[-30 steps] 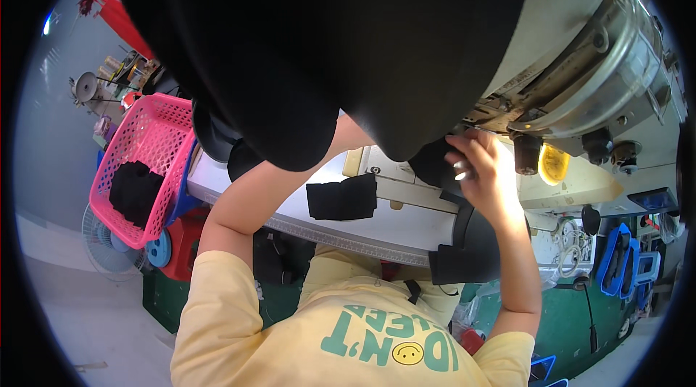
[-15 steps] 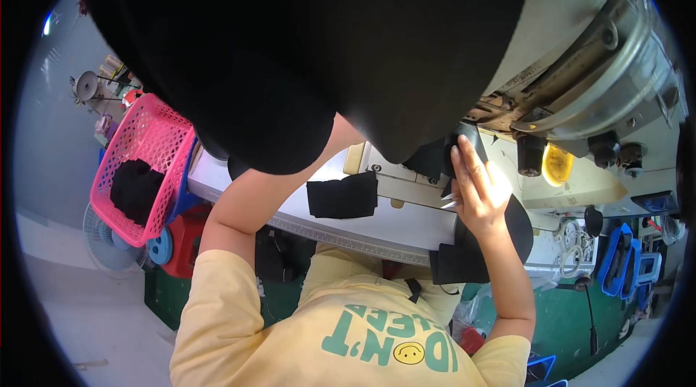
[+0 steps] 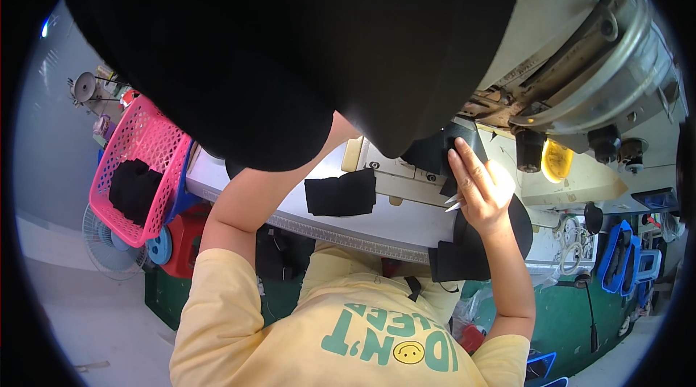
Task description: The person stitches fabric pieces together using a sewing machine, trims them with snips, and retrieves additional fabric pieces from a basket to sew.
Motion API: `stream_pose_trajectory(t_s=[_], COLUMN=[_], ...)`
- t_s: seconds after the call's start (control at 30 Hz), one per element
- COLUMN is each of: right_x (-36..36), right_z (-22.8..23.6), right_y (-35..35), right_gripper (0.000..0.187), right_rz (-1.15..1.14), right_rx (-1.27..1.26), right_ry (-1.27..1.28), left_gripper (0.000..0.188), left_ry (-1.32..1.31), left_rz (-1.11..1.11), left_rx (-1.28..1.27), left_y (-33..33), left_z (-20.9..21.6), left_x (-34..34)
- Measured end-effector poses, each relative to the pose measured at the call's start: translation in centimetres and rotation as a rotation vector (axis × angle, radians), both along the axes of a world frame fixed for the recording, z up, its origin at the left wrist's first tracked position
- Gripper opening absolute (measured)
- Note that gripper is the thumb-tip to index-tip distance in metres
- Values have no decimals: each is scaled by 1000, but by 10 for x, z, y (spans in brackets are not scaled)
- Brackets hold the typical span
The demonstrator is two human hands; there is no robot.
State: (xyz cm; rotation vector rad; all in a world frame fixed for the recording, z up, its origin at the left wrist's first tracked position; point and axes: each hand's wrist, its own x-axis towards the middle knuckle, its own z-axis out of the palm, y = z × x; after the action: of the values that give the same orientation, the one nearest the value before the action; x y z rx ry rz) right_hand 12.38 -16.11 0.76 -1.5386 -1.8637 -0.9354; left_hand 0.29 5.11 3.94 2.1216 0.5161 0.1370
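My right hand [image 3: 484,195] lies on black fabric [image 3: 465,139] beside the needle area of a sewing machine [image 3: 580,89]. Its index and middle fingers stretch forward over the cloth, while small metal snips [image 3: 454,203] are tucked in the palm, two pointed blades sticking out to the left. My left forearm [image 3: 290,182] reaches forward behind a large dark shape that fills the top middle, so the left hand is hidden. A folded black fabric piece [image 3: 341,193] lies flat on the table. More black cloth [image 3: 464,262] hangs over the front edge below my right wrist.
A pink basket [image 3: 165,162] with black cloth inside stands at the left, above a fan [image 3: 109,245] and a red container [image 3: 185,249]. A ruler strip [image 3: 348,240] runs along the table's front edge. Blue baskets [image 3: 620,256] are at the far right.
My right hand has shifted very slightly, and the snips' blades show a little more clearly. The black cloth under the fingers has moved slightly. My left forearm is nearly unchanged.
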Motion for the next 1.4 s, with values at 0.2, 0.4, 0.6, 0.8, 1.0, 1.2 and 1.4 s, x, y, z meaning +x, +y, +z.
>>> stream_pose_trajectory(t_s=[0.2,0.4,0.6,0.8,1.0,1.2,1.4], right_x=[-2,-2,-7,-4,0,2,5], right_z=[3,1,3,-2,-11,-3,4], right_y=[0,4,9,10,1,-3,-4], right_gripper=[44,44,43,39,37,38,34], right_rz=[-7,-4,-5,63,141,126,136], right_rx=[-8,-9,-40,13,34,0,-17], right_ry=[-15,-18,-2,47,129,111,89], left_gripper=[35,36,36,36,35,30,20], left_ry=[38,2,-102,-210,-591,-998,-899], left_rz=[39,92,132,179,101,-52,-109], left_rx=[1,-2,128,256,723,1117,1008], left_y=[2,2,12,20,-10,-24,-38], left_z=[0,-2,-20,-37,-56,-55,-42], left_x=[-1,-4,-18,-31,-30,-24,-35])
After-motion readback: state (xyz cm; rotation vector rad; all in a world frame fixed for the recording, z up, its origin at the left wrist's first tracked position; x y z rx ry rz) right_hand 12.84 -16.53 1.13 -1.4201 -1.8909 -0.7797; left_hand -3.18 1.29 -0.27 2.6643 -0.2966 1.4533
